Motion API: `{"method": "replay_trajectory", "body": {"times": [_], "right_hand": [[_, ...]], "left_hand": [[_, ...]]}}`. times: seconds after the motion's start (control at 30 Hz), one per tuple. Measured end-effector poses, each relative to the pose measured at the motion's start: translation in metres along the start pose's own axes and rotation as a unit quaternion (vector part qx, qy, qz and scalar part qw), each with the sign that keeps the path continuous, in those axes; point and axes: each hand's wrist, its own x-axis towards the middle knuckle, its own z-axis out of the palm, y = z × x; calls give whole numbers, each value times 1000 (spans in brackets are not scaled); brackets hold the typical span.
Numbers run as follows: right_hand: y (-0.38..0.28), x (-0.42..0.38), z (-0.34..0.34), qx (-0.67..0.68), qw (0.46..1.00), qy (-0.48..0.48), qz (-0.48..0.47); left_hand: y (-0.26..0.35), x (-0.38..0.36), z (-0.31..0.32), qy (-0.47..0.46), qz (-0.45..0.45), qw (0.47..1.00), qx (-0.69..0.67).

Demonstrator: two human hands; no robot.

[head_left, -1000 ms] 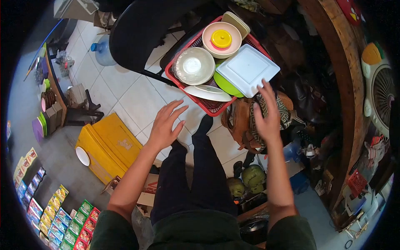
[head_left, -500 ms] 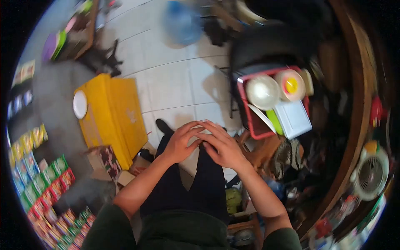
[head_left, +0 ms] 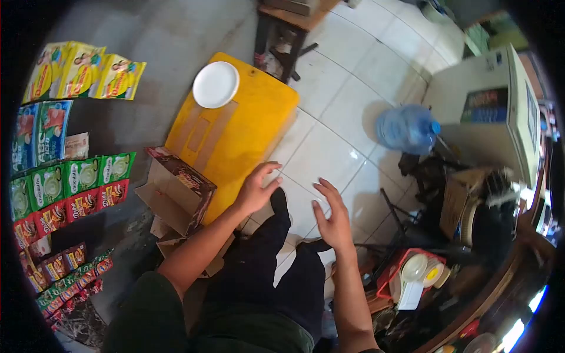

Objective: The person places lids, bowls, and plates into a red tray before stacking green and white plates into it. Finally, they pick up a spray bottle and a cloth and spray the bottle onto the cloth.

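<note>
My left hand [head_left: 258,188] is held out in the air with thumb and fingers apart, holding nothing. It is nearest the right edge of a yellow box-like stand [head_left: 259,94]. A round white plate [head_left: 216,85] lies on top of that stand, near its far left corner. My right hand [head_left: 335,216] hangs over the tiled floor, fingers spread and nothing in them. A gap separates the two hands. Below them show my dark trousers and feet.
An opened cardboard box [head_left: 182,191] sits by the yellow stand. Sachet strips [head_left: 70,176] hang at left. A blue water jug [head_left: 406,128] lies on the floor beside a white fridge [head_left: 488,88]. At lower right, a red basket [head_left: 391,273] holds bowls.
My hands were together with fingertips touching; now they are apart. The view has turned to the left, bringing the plate and sachets closer and shifting the red basket to lower right.
</note>
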Motion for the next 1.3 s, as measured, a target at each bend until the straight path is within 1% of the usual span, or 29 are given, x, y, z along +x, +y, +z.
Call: {"method": "replay_trajectory", "body": {"times": [0.03, 0.07, 0.1, 0.13, 0.2, 0.23, 0.3, 0.33, 0.4, 0.43, 0.5, 0.6, 0.63, 0.67, 0.7, 0.73, 0.8, 0.87, 0.9, 0.93, 0.97, 1.03, 1.1, 1.13, 1.17, 1.2, 1.23, 1.27, 1.3], "right_hand": [[-14, 25, 12, -6, 1000, -12, -8], [-29, 47, 22, -3, 998, -53, -30], [-40, 66, 32, 1, 994, -94, -51], [-47, 84, 41, -1, 991, -118, -59], [-47, 114, 55, -8, 986, -150, -71], [-45, 127, 62, -9, 982, -174, -77], [-31, 150, 72, 0, 977, -200, -67], [-22, 160, 75, -2, 974, -220, -63], [0, 175, 81, 12, 966, -251, -58], [7, 191, 83, 10, 963, -260, -64], [23, 202, 86, 8, 955, -297, -22], [47, 233, 93, -12, 950, -308, -51], [53, 236, 94, -21, 947, -314, -58], [61, 244, 96, -35, 943, -330, -32], [66, 251, 97, -40, 942, -332, -38], [68, 258, 99, -48, 939, -339, -28], [67, 266, 106, -53, 938, -342, -18], [60, 273, 116, -46, 940, -335, 47], [59, 276, 123, -42, 942, -330, 49], [59, 274, 132, 30, 946, -308, 98], [59, 272, 141, 102, 943, -283, 144], [61, 268, 158, 125, 944, -265, 153], [55, 266, 171, 144, 942, -256, 160], [45, 264, 174, 203, 926, -218, 230], [37, 261, 174, 260, 901, -177, 300], [30, 260, 172, 262, 899, -176, 303], [24, 260, 170, 308, 889, -137, 311], [21, 259, 170, 353, 875, -98, 318], [23, 259, 169, 355, 873, -100, 319]], "left_hand": [[-18, 12, -17, 14, -3, 1000, -8], [-45, 23, -31, 62, -103, 990, -70], [-66, 34, -44, 107, -201, 964, -133], [-76, 44, -56, 115, -203, 962, -141], [-97, 64, -79, 194, -323, 892, -251], [-110, 76, -89, 200, -325, 888, -257], [-136, 102, -105, 262, -351, 861, -260], [-147, 117, -118, 261, -358, 857, -263], [-160, 144, -139, 289, -383, 827, -292], [-157, 160, -148, 298, -382, 822, -297], [-157, 173, -160, 321, -378, 834, -242], [-167, 197, -166, 345, -418, 807, -234], [-173, 201, -164, 339, -427, 806, -231], [-180, 201, -161, 355, -411, 809, -225], [-187, 197, -157, 374, -395, 809, -220], [-184, 193, -156, 374, -402, 807, -219], [-178, 188, -159, 354, -391, 806, -267], [-173, 178, -163, 368, -386, 804, -263], [-172, 174, -165, 382, -379, 801, -261], [-173, 167, -166, 376, -381, 806, -254], [-174, 160, -169, 393, -372, 799, -263], [-166, 148, -174, 408, -361, 795, -268], [-150, 131, -176, 348, -315, 832, -296], [-143, 124, -174, 349, -316, 832, -294], [-136, 118, -171, 305, -298, 847, -317], [-130, 113, -167, 258, -279, 861, -340], [-125, 111, -163, 256, -281, 861, -337], [-120, 109, -159, 206, -277, 877, -336], [-115, 109, -155, 157, -272, 889, -333]]}}
